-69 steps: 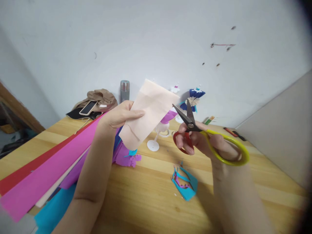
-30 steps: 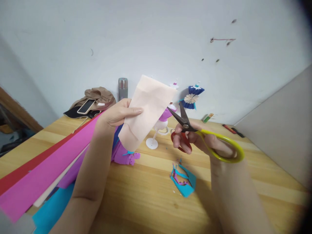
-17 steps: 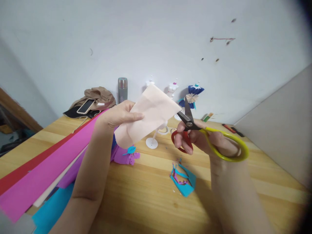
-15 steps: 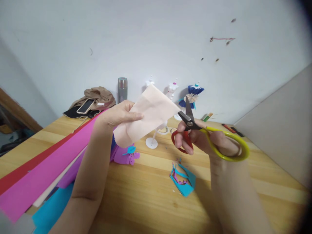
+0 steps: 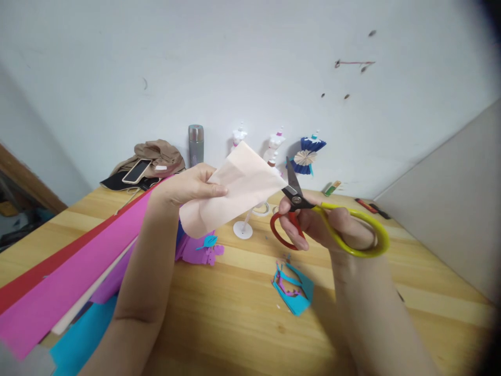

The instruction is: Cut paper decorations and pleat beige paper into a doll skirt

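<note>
A pale pink sheet of paper (image 5: 238, 188) is pinched in my left hand (image 5: 195, 185), thumb on top, held up above the table. My right hand (image 5: 321, 222) grips scissors (image 5: 296, 199) with a yellow and a red handle loop. Their dark blades are spread apart, and the paper's right corner lies at the lower blade. Behind the paper a white stand (image 5: 243, 230) shows its round base; its upper part is hidden. Blue paper scraps (image 5: 299, 303) lie on the wooden table below my right hand.
Long coloured paper strips (image 5: 78, 266) lie on the left, partly under my left arm. Along the wall stand a grey bottle (image 5: 196, 146), small white dress forms (image 5: 276, 143) and one in a blue pleated dress (image 5: 309, 156). A phone (image 5: 136, 171) rests on brown cloth (image 5: 160, 154).
My right hand and the open scissors have moved slightly left, bringing the blades further over the paper's corner. My left hand and the paper have shifted only slightly.
</note>
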`<action>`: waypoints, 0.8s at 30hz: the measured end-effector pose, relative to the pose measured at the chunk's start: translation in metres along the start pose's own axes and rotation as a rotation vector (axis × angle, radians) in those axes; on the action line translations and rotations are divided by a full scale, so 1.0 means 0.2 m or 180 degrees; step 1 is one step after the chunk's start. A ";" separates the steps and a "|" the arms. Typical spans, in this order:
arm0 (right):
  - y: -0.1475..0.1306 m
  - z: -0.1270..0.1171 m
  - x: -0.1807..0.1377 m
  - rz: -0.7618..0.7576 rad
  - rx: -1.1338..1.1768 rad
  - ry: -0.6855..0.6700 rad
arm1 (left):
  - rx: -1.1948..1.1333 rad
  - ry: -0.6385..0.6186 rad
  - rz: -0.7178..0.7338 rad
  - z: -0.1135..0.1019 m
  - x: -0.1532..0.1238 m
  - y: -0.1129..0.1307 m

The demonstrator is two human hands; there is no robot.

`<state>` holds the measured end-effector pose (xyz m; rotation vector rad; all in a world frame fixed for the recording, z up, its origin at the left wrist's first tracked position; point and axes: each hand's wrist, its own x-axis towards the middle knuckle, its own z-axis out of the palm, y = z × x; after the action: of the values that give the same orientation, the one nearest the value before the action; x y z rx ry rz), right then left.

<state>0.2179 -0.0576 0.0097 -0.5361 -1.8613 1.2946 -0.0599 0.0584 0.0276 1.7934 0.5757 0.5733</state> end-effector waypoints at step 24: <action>0.03 0.01 0.01 0.0474 0.0277 0.0273 | 0.0281 0.0199 0.0016 -0.02 -0.03 0.01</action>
<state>0.2151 -0.0551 0.0041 -0.6838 -1.7129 1.4205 -0.0668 0.0563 0.0302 1.8656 0.6484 0.6176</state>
